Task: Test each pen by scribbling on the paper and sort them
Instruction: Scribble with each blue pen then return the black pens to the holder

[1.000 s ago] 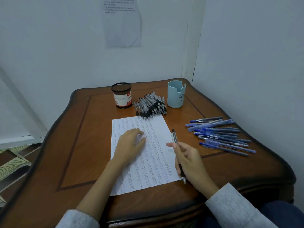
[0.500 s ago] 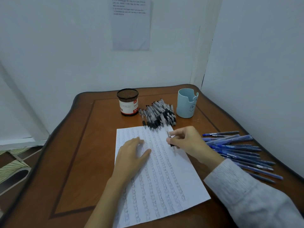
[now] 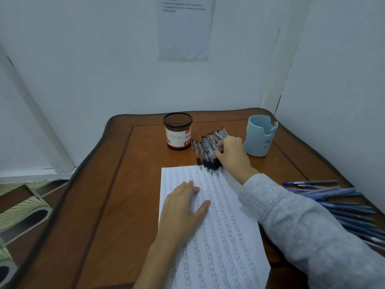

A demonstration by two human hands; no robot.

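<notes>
A white sheet of paper (image 3: 220,243) covered in rows of scribbles lies on the wooden table (image 3: 100,205). My left hand (image 3: 183,207) rests flat on it, fingers apart, holding nothing. My right hand (image 3: 233,155) reaches past the paper's far edge and lies on the pile of black pens (image 3: 205,152), its fingers curled among them. Whether it grips a pen is hidden by the fingers. Several blue pens (image 3: 343,205) lie in a heap at the right, partly behind my grey sleeve.
A black mesh pen holder (image 3: 178,132) with a red and white label stands left of the black pens. A light blue cup (image 3: 259,138) stands just right of my right hand. White walls close in behind and to the right.
My right hand carried a black pen from the paper's right side up across the sheet to the black pen pile. My left hand stayed on the paper. The view tilted up.
</notes>
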